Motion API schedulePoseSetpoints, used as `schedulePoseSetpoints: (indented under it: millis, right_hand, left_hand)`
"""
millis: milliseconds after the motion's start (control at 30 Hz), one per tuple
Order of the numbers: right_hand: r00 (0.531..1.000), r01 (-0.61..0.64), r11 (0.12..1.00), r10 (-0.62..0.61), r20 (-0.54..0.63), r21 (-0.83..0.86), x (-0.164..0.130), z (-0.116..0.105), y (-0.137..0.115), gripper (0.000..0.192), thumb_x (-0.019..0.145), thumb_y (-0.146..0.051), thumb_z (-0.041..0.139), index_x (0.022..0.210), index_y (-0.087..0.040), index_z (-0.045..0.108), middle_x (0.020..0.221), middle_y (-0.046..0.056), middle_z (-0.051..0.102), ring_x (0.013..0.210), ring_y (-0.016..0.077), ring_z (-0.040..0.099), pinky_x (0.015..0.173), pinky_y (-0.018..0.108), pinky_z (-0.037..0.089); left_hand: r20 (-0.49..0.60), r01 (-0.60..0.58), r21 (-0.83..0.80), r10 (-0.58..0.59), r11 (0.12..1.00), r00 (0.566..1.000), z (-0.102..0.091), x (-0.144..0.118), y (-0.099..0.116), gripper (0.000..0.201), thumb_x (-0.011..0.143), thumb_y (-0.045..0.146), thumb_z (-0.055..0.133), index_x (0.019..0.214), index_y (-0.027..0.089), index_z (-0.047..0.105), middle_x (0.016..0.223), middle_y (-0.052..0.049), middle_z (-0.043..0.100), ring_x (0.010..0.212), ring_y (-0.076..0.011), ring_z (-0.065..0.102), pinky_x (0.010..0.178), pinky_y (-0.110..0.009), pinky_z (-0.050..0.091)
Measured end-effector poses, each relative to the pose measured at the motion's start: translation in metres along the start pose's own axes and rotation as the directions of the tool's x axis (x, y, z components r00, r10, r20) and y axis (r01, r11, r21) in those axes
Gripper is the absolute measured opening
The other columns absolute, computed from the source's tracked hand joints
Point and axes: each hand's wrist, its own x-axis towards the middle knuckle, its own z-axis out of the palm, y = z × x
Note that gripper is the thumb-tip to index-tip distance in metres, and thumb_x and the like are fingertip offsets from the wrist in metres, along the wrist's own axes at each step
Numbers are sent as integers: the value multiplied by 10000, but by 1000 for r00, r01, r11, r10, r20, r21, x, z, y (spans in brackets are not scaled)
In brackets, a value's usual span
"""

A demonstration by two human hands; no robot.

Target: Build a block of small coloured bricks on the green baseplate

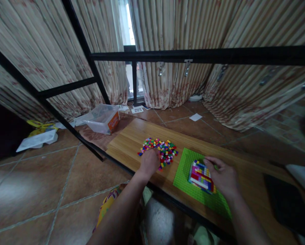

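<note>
A loose pile of small multicoloured toy bricks lies on the wooden table. My left hand is over the near left side of that pile, fingers curled downward; the back of the hand hides its fingertips. To the right, a green studded baseplate carries a low block built of bricks in red, white, yellow, purple and blue. At the block's right side is my right hand, its thumb and index finger bent close together by the far right corner. Whether a brick sits between them is too small to tell.
The wooden table has a dark metal edge along my side. Beyond its left end stands a clear plastic box with an orange label. A black flat object lies at the right. Black metal bars cross in front of the curtains.
</note>
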Motion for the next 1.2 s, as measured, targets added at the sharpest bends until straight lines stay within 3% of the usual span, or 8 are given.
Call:
schedulePoseSetpoints:
  millis: [100,200,300,500,700,1067,1200]
  right_hand:
    - [996,51,996,-46,-73,73,-3,2,-9,405,811,-535,541,938,-200,730,952,96,740,852,251,681,793,374,508]
    - [987,143,977,-129,-92,161,-10,6,-23,360,840,-499,532,910,-201,722,945,82,735,866,231,675,821,366,505]
    - [975,221,950,-217,-44,219,-18,11,-38,293,860,-448,543,914,-216,713,951,60,723,890,210,664,826,348,497]
    - [945,271,917,-311,100,291,-25,18,-53,243,881,-393,558,967,-213,697,946,51,710,888,185,647,816,319,481]
    - [954,245,918,-287,93,313,-24,17,-51,219,885,-369,549,908,-216,703,903,38,710,855,184,644,792,313,472]
    - [930,361,933,-358,-83,21,-30,18,-53,220,913,-312,490,873,-215,684,871,61,692,865,216,602,806,353,447]
    - [937,321,947,-316,-150,4,-21,6,-44,245,911,-346,484,887,-211,687,874,67,696,860,222,613,816,361,449]
  left_hand:
    - [-11,-36,-284,34,958,999,4,4,0,194,754,79,491,747,163,666,705,-30,650,699,-149,588,680,-235,443]
    - [41,-39,-594,78,804,996,14,9,4,150,758,120,524,791,155,665,691,-10,632,658,-130,562,628,-217,432]
    - [88,-15,-754,123,657,988,25,9,15,103,765,176,573,823,146,652,711,-8,631,651,-121,552,615,-214,430]
    - [78,-57,-827,213,560,974,29,-4,45,108,787,217,610,846,143,660,768,-14,645,716,-116,563,687,-217,435]
    - [89,-42,-867,238,496,967,35,-9,58,125,778,198,617,878,132,654,793,-21,642,738,-120,571,706,-226,449]
    - [41,-8,-845,80,535,996,49,-14,73,80,744,177,615,784,136,671,705,-9,645,643,-112,573,625,-216,447]
    - [49,10,-844,59,537,997,55,-12,70,82,734,167,635,800,140,677,716,-9,661,649,-114,588,622,-215,449]
